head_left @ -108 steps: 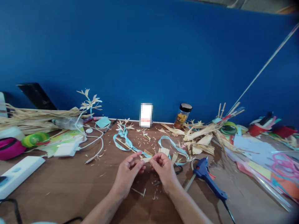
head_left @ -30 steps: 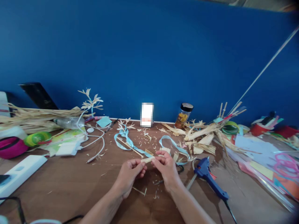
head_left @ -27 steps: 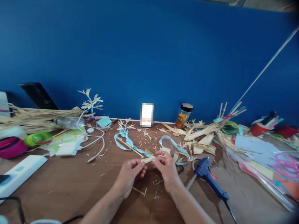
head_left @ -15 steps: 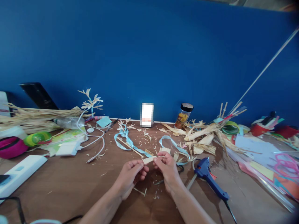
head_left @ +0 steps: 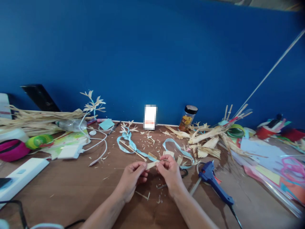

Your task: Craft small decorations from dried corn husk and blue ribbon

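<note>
Between both hands a short, pale strip of dried husk [head_left: 151, 165] is stretched above the brown table. My left hand [head_left: 132, 178] pinches its left end between thumb and fingers. At the right end, my right hand [head_left: 169, 173] grips it the same way. Just beyond the hands lies light blue ribbon [head_left: 133, 148], next to a thin wooden stick [head_left: 137, 152] and a small husk flower [head_left: 128, 128]. A blue glue gun [head_left: 215, 183] rests to the right of my right hand.
A jar with a black lid [head_left: 187, 118] stands at the back, near a blurred white upright object [head_left: 150, 117]. Dried husks [head_left: 207, 140] lie at right, with plastic sheets beyond. A white power strip [head_left: 22, 178], charger [head_left: 70, 151] and cables occupy the left. Scraps litter the table.
My left hand's lower fingers have shifted slightly, and the husk strip has tilted a little between the hands. Both hands keep their hold.
</note>
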Available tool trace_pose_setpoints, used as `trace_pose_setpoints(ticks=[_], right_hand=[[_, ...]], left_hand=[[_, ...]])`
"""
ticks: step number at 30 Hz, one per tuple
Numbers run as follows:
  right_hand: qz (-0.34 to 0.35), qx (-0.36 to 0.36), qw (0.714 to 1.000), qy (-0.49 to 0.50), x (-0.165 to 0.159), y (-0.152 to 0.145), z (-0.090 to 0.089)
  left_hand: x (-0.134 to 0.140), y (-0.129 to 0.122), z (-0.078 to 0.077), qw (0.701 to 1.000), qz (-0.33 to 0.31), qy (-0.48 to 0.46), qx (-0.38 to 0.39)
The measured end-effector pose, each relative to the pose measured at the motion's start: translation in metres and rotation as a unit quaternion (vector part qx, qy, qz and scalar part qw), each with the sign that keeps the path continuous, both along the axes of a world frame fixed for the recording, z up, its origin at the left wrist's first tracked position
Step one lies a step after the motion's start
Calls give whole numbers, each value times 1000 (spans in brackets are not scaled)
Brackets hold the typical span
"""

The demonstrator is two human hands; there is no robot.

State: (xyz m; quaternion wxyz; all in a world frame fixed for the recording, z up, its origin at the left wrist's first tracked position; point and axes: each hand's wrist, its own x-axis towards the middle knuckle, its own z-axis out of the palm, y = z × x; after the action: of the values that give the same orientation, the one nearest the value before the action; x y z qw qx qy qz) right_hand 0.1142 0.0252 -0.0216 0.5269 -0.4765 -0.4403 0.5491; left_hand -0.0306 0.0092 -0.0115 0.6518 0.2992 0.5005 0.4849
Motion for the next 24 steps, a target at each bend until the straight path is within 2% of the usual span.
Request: trace_pose_setpoints(ticks=[5,11,15,19,24], right_hand=[[8,3,1000,-9,1,-2,1],[3,-7,1000,15,1,-1,1],[-6,-9,1000,28,1,1,0],[-12,-7,999,34,1,0,0],[-15,-6,999,40,1,0,1]], left_hand=[[-2,2,1,1000,-5,13,1],[-1,0,-1,993,12,78,91],[0,-2,-1,987,6,124,101],[-1,-4,1,991,4,104,90],[-2,-4,3,987,-4,106,119]])
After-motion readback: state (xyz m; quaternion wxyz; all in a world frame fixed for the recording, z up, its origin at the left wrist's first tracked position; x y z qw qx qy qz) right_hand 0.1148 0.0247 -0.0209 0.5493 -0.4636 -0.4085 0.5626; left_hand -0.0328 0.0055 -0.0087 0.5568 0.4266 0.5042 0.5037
